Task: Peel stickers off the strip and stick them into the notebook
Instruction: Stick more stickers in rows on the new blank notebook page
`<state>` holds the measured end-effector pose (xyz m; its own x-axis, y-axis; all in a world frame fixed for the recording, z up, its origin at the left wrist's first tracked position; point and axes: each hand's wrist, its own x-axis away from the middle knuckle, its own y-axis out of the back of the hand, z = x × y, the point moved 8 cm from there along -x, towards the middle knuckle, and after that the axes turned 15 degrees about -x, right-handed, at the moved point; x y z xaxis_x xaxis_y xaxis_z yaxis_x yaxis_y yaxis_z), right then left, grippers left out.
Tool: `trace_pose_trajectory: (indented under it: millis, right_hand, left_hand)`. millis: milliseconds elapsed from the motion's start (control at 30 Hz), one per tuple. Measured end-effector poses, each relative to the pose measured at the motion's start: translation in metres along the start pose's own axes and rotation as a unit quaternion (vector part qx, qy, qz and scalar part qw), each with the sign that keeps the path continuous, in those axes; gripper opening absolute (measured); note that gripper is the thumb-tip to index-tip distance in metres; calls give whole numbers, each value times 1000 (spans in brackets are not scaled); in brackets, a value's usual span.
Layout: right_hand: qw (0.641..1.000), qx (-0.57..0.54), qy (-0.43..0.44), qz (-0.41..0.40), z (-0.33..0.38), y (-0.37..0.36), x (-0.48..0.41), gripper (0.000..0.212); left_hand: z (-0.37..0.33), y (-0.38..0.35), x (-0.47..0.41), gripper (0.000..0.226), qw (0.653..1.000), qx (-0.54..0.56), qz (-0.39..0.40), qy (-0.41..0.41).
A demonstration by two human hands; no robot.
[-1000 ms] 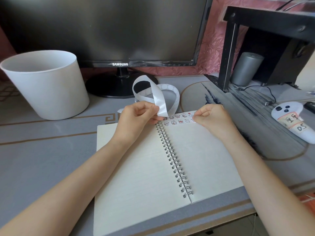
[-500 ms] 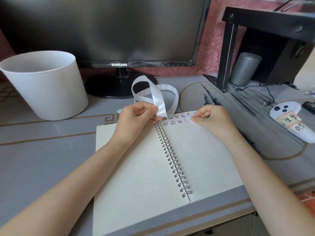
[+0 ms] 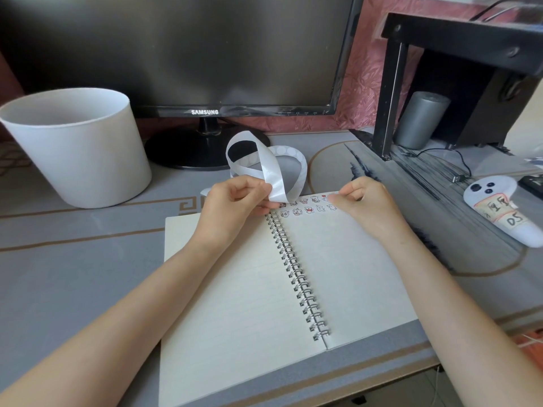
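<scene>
One open spiral notebook (image 3: 235, 289), lying flat on the desk (image 3: 73, 274), both lined pages showing. One sticker strip (image 3: 273, 183), white and glossy, looped in the air just above the notebook's top edge near the spiral (image 3: 296, 274). The strip's far end curls back down behind the loop. Stickers (image 3: 308, 210) on the notebook: about ten small cartoon ones in two rows along the top of the right page. The ones at each end of the rows are partly hidden by fingers, so the count is rough.

Two hands. Left hand (image 3: 235, 198) is over the top of the left page, fingers curled, thumb and fingers pinching the strip's near end. Right hand (image 3: 364, 201) is at the top edge of the right page, fingers curled in, thumb and forefinger tips together at the end of the top sticker row. Too small to tell whether it pinches a sticker or only presses the page.

Beyond the notebook: one white bucket (image 3: 79, 148) to its left, one monitor (image 3: 176, 54) behind. To its right are one white controller (image 3: 499, 210), one grey cylinder (image 3: 423, 118) and one black shelf (image 3: 458, 33).
</scene>
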<state>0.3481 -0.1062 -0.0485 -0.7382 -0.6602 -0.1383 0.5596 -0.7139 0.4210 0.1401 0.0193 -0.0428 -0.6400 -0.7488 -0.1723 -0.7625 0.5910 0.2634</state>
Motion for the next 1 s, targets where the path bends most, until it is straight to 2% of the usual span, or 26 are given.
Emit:
trace_pose_trajectory:
  millis: [233,300,400,500,633,767,1000]
  right_hand:
    - [1000,30,1,-8,0,-1,-1,23]
    - [999,33,13,-25,2,2,-1,19]
    - [996,10,76,-50,19,4,5,7]
    - [985,-70,157,7,49,-8,20,3]
    - [969,-79,209,103,71,-36,39,12]
    - [959,-78,247,110,81,-44,46,16]
    - [950,-36,295,96,86,-47,53,8]
  left_hand:
    - [-1,1,0,22,1000,-9,-2,-1]
    - [-1,1,0,22,1000,-7,-3,0]
    - [-2,1,1,18,1000,4,-6,4]
    - [-5,1,2,12,1000,18,-6,6]
    - [-6,1,2,12,999,33,-5,6]
    - [-8,1,3,13,999,33,-3,0]
    - [-11,-1,4,13,999,41,6,-11]
